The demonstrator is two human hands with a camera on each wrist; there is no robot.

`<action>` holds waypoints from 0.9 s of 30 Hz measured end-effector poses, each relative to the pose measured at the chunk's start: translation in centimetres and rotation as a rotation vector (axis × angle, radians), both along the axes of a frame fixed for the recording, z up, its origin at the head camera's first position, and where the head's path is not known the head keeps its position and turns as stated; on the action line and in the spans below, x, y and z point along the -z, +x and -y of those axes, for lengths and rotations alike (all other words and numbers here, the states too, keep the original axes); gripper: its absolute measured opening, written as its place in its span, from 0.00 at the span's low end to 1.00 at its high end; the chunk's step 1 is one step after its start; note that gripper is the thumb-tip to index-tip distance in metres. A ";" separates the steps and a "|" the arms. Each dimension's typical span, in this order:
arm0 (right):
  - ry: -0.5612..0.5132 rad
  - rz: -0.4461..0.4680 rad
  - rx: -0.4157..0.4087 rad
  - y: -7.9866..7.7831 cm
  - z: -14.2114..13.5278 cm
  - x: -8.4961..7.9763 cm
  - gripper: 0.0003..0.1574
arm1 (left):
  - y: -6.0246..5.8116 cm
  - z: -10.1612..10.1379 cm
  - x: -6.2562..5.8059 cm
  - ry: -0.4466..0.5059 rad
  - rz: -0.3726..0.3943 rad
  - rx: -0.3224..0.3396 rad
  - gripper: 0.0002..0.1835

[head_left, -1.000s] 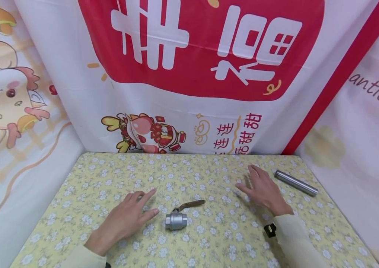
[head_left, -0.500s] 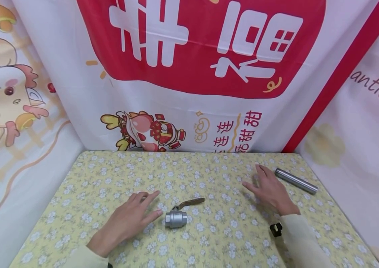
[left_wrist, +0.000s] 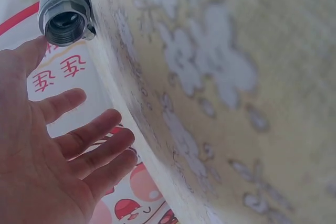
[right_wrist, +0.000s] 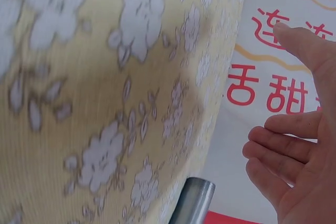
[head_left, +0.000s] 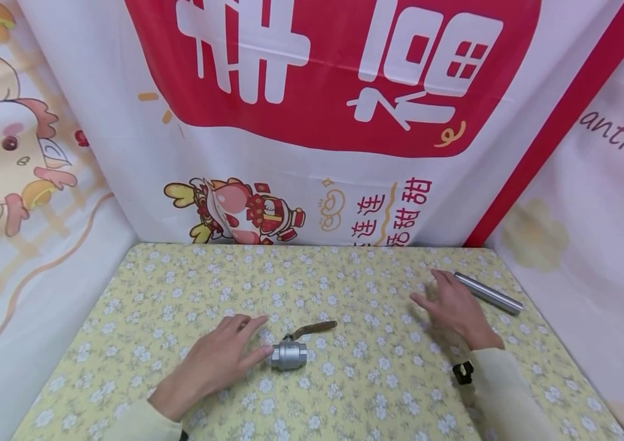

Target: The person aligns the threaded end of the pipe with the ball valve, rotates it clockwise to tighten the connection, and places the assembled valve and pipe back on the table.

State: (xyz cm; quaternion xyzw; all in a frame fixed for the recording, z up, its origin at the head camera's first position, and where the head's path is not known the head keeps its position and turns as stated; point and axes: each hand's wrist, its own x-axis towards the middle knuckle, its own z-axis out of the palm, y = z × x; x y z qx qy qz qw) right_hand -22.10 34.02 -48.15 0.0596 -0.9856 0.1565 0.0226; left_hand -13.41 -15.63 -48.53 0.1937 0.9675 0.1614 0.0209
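A silver ball valve [head_left: 290, 355] with a brown lever handle lies on the flowered tabletop, its threaded bore facing the left wrist camera. My left hand [head_left: 218, 355] hovers just left of it, fingers spread, the thumb tip at the valve's end; whether they touch I cannot tell. Toward the right rear lies a shiny metal tube [head_left: 488, 293]. My right hand [head_left: 458, 309] is just left of this tube, holding nothing, its thumb apart from the loosely bent fingers. In the right wrist view the tube's end [right_wrist: 197, 195] shows below the fingers.
A yellow flowered cloth [head_left: 367, 380] covers the table. Behind it hangs a white and red printed curtain [head_left: 323, 138], with more printed cloth at the left and right sides. A dark band [head_left: 463, 372] sits at the right wrist.
My right hand has moved right, closer to the metal tube. The left hand has shifted slightly right, up to the valve's end. The head view has tilted up a little.
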 end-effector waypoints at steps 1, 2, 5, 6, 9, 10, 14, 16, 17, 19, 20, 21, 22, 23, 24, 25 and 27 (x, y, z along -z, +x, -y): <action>0.000 0.000 0.002 0.0 -0.2 0.0 0.62 | 0.0 -0.1 0.0 -0.001 0.001 0.003 0.39; 0.000 -0.001 0.003 0.0 -0.3 -0.1 0.62 | 0.0 -0.1 0.0 -0.002 0.003 0.005 0.39; -0.014 0.000 0.006 0.0 -0.8 -0.1 0.61 | 0.0 -0.3 -0.1 -0.003 0.010 0.006 0.39; -0.018 -0.001 0.006 0.0 -0.9 -0.2 0.61 | 0.0 -0.4 -0.1 -0.003 0.012 0.005 0.39; -0.019 -0.011 0.007 0.0 -1.3 -0.2 0.58 | 0.1 -0.5 -0.1 -0.004 0.021 0.005 0.39; -0.018 -0.016 0.007 0.0 -1.5 -0.2 0.58 | 0.1 -0.6 -0.1 -0.005 0.023 0.006 0.39; -0.020 -0.037 0.021 0.0 -2.0 -0.3 0.54 | 0.3 -0.9 -0.2 -0.003 0.033 0.004 0.38; -0.020 -0.044 0.031 -0.1 -2.2 -0.4 0.53 | 0.3 -1.0 -0.2 0.000 0.039 0.001 0.38; -0.018 -0.048 0.038 -0.1 -2.3 -0.4 0.53 | 0.3 -1.0 -0.2 0.004 0.043 0.000 0.39; -0.012 -0.053 0.050 -0.1 -2.4 -0.5 0.52 | 0.3 -1.2 -0.2 0.009 0.046 -0.002 0.39; -0.010 -0.051 0.053 -0.1 -2.5 -0.6 0.52 | 0.3 -1.2 -0.2 0.010 0.044 -0.003 0.39; -0.005 -0.050 0.056 -0.1 -2.6 -0.6 0.53 | 0.3 -1.3 -0.2 0.012 0.043 -0.004 0.40; -0.005 -0.050 0.057 -0.1 -2.7 -0.7 0.52 | 0.4 -1.3 -0.2 0.013 0.040 -0.004 0.39; -0.006 -0.047 0.056 0.0 -2.9 -0.8 0.52 | 0.4 -1.4 -0.2 0.015 0.039 -0.004 0.39; -0.009 -0.043 0.054 0.0 -3.0 -0.8 0.52 | 0.4 -1.4 -0.2 0.014 0.037 -0.005 0.39; -0.014 -0.037 0.050 0.1 -3.2 -0.8 0.52 | 0.5 -1.5 -0.3 0.015 0.036 -0.006 0.39; -0.015 -0.040 0.043 0.1 -3.5 -0.7 0.52 | 0.6 -1.5 -0.3 0.016 0.034 -0.006 0.38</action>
